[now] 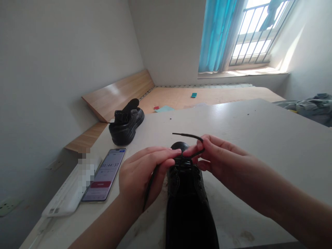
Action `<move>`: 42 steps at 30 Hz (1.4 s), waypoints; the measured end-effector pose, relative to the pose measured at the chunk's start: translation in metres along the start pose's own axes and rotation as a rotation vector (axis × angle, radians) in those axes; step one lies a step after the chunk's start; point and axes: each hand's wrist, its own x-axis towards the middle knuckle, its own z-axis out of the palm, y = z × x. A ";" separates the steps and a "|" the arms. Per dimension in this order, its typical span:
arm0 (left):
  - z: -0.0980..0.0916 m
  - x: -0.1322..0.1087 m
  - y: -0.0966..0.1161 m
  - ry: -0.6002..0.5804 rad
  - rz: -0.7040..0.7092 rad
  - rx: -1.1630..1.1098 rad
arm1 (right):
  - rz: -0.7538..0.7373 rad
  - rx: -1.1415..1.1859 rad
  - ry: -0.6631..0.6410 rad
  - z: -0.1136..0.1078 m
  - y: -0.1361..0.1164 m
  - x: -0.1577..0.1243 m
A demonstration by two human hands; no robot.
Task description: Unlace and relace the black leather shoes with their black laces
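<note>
Head view: phone (pixel 103 174) beside left hand (pixel 144 173) reads 00:44:37.

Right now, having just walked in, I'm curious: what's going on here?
A person at a white table is working with both bare hands on the black lace of a black leather shoe. The right hand pinches the lace above the eyelets, and the left hand holds a length that hangs down. Another black shoe stands farther back, and a phone lies left of the hands.
</note>
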 end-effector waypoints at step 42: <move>-0.031 0.023 -0.012 -0.909 -0.309 -0.267 | 0.013 -0.772 -0.177 -0.029 0.003 -0.016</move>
